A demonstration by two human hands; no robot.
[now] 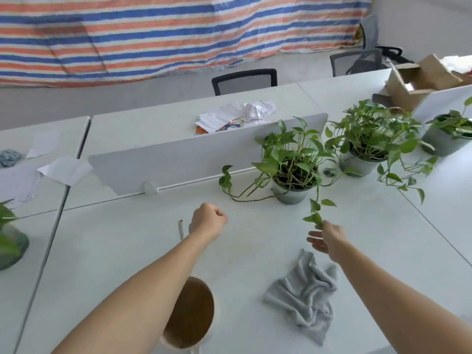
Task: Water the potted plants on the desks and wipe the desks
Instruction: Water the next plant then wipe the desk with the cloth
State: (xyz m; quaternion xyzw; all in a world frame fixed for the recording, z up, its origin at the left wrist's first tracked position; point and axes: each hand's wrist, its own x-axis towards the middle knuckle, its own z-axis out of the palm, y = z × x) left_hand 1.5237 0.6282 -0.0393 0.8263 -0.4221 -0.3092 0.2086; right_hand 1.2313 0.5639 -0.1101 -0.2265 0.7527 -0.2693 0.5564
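**Grey cloth lies idle while I clear a vine**

Brown on the inside and white at the rim, the cup [190, 314] stands nearest me on the desk [115, 241], half under my left forearm; I cannot tell whether it holds water. Just to its right the grey cloth [304, 295] lies crumpled and flat on the top, touched by neither hand.

My left hand [208, 221] hovers over the desk with its fingers curled into a fist, and nothing shows inside it. A short pale tube [180, 229] lies just beside that wrist. My right hand [329, 240] has its fingers loose and spread, its upper edge meeting the trailing leaf [316, 218] that hangs from the nearest potted plant [293, 192] – a touch, as far as I can see, not a pinch.

My guess is that I am between steps: tending the vine before watering or wiping. The next move calls for lifting that runner off the surface and then taking up either the cup or the cloth, without dragging the light pot by its stem.

Beyond it a low white divider [204, 154] splits the desks. A second plant [357, 159] stands close behind the first, their vines mingling, a third pot [444, 143] sits further right, and another plant [10, 241] shows at the left edge. The sprawling stems would snag a wiping cloth – each pot needs shifting. Across the divider lie loose papers [237, 116]; far right, an open cardboard box [419, 80]. Mesh chairs [245, 81] and a striped tarpaulin [153, 34] close the view.
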